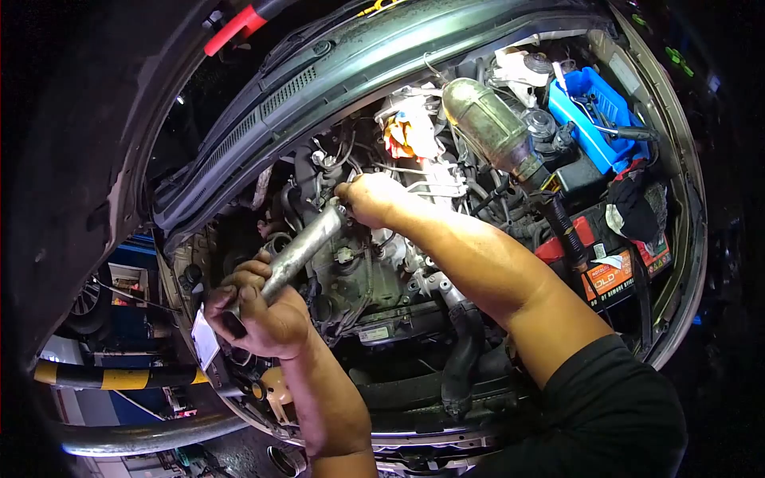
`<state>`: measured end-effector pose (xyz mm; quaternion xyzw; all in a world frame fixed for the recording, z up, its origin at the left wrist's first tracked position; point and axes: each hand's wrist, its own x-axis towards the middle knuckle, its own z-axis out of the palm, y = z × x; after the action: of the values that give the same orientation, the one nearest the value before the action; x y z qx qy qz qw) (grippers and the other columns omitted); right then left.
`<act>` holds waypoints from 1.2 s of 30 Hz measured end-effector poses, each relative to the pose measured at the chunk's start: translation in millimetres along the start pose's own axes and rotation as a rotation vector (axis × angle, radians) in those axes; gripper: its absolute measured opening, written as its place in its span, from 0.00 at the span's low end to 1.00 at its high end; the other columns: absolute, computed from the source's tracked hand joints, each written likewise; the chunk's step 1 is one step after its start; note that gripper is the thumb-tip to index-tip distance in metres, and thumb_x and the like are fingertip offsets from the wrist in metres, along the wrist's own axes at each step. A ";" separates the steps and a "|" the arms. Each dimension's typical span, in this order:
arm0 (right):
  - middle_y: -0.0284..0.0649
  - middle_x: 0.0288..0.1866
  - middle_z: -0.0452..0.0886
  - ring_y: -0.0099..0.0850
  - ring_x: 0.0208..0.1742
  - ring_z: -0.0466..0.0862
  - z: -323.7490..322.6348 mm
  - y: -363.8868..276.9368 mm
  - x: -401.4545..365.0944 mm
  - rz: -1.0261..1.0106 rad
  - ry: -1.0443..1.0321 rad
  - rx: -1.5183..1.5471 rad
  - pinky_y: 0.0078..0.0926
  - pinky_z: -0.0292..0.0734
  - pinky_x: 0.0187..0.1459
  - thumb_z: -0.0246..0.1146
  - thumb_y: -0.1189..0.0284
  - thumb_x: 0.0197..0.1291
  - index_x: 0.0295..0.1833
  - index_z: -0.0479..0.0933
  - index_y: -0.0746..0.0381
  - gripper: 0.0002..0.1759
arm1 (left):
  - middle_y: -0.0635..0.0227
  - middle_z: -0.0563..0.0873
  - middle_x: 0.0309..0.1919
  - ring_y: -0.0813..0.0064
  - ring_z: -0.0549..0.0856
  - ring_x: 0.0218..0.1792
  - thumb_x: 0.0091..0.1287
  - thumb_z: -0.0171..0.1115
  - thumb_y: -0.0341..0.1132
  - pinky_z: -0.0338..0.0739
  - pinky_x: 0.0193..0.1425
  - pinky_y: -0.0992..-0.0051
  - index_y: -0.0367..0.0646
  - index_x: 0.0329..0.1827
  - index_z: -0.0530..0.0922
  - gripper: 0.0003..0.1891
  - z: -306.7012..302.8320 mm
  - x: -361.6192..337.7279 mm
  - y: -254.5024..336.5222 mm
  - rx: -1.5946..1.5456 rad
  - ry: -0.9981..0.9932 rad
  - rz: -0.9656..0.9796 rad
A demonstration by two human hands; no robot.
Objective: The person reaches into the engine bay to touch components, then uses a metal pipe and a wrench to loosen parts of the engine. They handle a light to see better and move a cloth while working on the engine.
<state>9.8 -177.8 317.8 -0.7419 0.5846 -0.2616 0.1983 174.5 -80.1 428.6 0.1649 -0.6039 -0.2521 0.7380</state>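
My left hand is wrapped round the lower end of a silver metal pipe, which slants up and to the right over the engine. At the pipe's upper end is my right hand, its fingers curled closed. What those fingers grip is hidden from this angle. Below both hands lies the engine, with hoses and wiring around it.
A hooked work lamp lights the engine bay from the upper right. Beside it stands a blue tray holding tools. The battery and a dark glove are at the right. The raised hood borders the left.
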 end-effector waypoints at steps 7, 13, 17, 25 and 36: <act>0.49 0.42 0.85 0.47 0.47 0.86 -6.2 1.3 -0.7 -0.009 -0.048 -0.002 0.42 0.80 0.49 0.57 0.73 0.56 0.57 0.79 0.51 0.22 | 0.64 0.77 0.33 0.67 0.79 0.38 0.68 0.61 0.33 0.75 0.61 0.54 0.46 0.47 0.66 0.12 -7.3 -56.6 -10.3 0.110 -0.034 0.081; 0.49 0.38 0.85 0.48 0.43 0.86 -6.2 3.1 -3.5 -0.073 0.030 0.038 0.41 0.81 0.46 0.57 0.74 0.56 0.57 0.79 0.52 0.21 | 0.61 0.79 0.34 0.66 0.83 0.39 0.67 0.56 0.23 0.76 0.57 0.58 0.42 0.45 0.68 0.08 7.8 -22.7 -35.5 -0.020 0.125 -0.067; 0.54 0.64 0.72 0.49 0.65 0.74 -9.0 -15.4 -23.8 -0.040 0.066 -0.007 0.42 0.69 0.65 0.64 0.75 0.48 0.67 0.67 0.64 0.36 | 0.62 0.81 0.31 0.65 0.82 0.37 0.62 0.58 0.22 0.79 0.52 0.57 0.44 0.44 0.70 0.11 6.5 -6.9 -57.8 0.058 0.127 -0.085; 0.47 0.54 0.75 0.49 0.69 0.68 -4.1 -69.1 -21.8 -0.485 0.444 0.352 0.56 0.53 0.71 0.71 0.62 0.41 0.56 0.73 0.61 0.34 | 0.61 0.80 0.36 0.63 0.81 0.42 0.65 0.56 0.25 0.77 0.56 0.60 0.41 0.42 0.73 0.05 0.9 -4.0 -43.9 0.077 -0.041 -0.164; 0.45 0.37 0.84 0.44 0.42 0.84 -15.4 -62.9 -3.6 -0.479 0.213 0.331 0.39 0.79 0.46 0.64 0.62 0.49 0.34 0.81 0.59 0.12 | 0.63 0.77 0.26 0.62 0.80 0.33 0.64 0.57 0.33 0.78 0.49 0.58 0.44 0.39 0.74 0.05 1.5 0.3 -56.6 -0.016 -0.019 -0.112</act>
<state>47.7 -159.2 367.0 -0.7847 0.3603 -0.4686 0.1869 163.3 -126.6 398.2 0.1901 -0.5986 -0.2995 0.7182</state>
